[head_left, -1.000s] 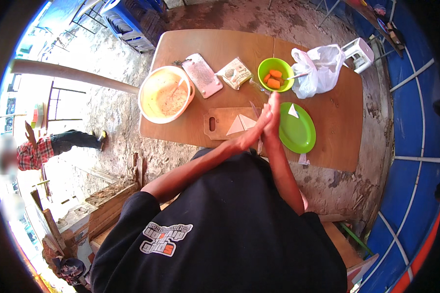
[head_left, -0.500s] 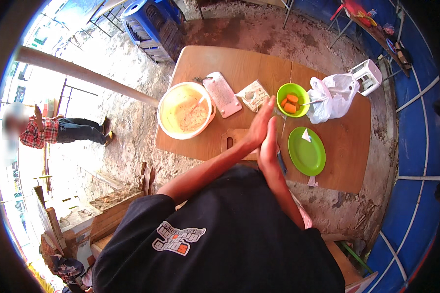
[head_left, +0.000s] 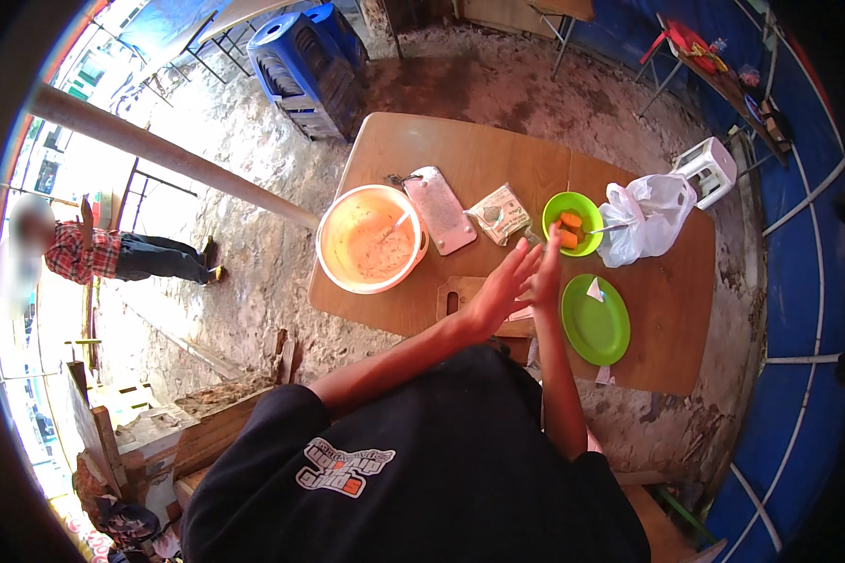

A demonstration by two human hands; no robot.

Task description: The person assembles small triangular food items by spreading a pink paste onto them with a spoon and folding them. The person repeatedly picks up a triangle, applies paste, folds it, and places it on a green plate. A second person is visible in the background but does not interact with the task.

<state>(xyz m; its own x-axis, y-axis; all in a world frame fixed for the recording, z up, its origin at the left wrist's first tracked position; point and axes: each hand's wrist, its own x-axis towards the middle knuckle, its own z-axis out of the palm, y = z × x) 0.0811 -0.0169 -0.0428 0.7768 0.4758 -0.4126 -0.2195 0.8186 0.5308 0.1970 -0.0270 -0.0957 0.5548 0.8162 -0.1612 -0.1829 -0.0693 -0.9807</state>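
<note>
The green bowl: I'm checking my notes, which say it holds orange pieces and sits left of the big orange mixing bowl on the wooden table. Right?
Not quite. The head view shows the green bowl with orange pieces sitting to the right of the big orange mixing bowl, not left, on the wooden table. A grey tray and a packet lie between them.

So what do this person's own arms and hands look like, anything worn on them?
Both forearms are bare, with no gloves, watch or rings that I can make out on the left hand or the right hand. The short sleeves belong to a black T-shirt with a small orange-and-white printed emblem.
</note>
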